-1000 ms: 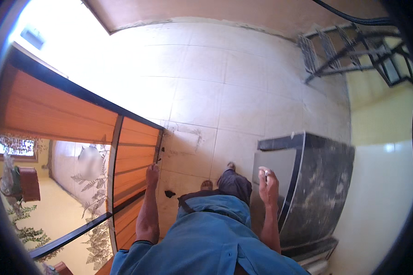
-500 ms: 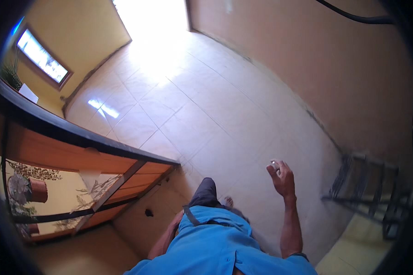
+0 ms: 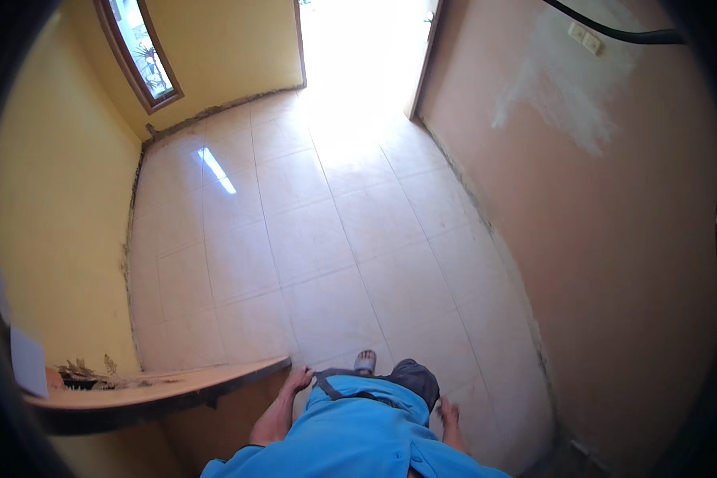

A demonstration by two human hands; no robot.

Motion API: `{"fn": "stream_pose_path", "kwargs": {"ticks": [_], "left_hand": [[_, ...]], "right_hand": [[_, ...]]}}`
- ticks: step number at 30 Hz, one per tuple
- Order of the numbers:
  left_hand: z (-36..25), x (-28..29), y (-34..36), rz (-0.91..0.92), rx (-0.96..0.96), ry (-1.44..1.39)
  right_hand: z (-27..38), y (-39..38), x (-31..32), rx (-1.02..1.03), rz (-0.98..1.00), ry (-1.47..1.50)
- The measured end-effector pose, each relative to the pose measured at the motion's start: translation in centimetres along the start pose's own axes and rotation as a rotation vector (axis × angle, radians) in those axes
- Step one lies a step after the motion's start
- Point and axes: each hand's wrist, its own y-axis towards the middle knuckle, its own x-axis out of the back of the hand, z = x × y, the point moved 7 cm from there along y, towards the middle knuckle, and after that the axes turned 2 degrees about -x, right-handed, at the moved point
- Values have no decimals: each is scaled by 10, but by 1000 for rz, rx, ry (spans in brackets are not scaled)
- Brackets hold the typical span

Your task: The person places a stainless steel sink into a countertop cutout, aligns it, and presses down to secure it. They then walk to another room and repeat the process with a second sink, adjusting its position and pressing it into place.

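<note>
1. Left hand [image 3: 299, 378]: one, bare, fingers curled inward; just beside the near-right end of the wooden divider; whether it touches that end, or has hold of anything, cannot be told.
2. Right hand [image 3: 449, 412]: one, bare, lowered beside the right thigh, fingers pointing forward and apparently loosely bent; small and blurred, so neither its exact opening nor any content can be told.
3. Wooden divider [image 3: 231, 374]: one, light brown top, dark front edge; stands at the lower left of the floor, its right end nearest the left hand.
4. Dried foliage [image 3: 110, 364]: brown, along the far edge of the divider, toward its left end.
5. White sheet [image 3: 29, 362]: one, upright and slightly tilted, at the divider's left end.
6. Shirt [image 3: 358, 442]: blue, worn by the person; dark trousers [image 3: 413, 378] below it.
7. Foot [image 3: 366, 362]: one, in a sandal, on the floor ahead of the trousers.
8. Floor [image 3: 311, 231]: pale tiles, dark joints; bright streak of reflected light near its far-left corner.
9. Yellow wall [image 3: 64, 199]: along the floor's left edge.
10. Window [image 3: 139, 52]: narrow, brown frame, above the floor's far-left corner.
11. Doorway [image 3: 358, 56]: glaring white, at the floor's far edge.
12. Brownish-pink wall [image 3: 581, 239]: along the floor's right edge, pale patch and two switch plates [image 3: 585, 38] high up.
</note>
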Motion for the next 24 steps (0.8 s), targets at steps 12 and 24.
{"fn": "stream_pose_path", "kwargs": {"ticks": [12, 24], "left_hand": [[-352, 152, 356, -164, -25, -132], [-376, 215, 507, -215, 536, -277]], "right_hand": [[334, 158, 96, -3, 282, -232], [1246, 284, 300, 816, -117, -257]]}}
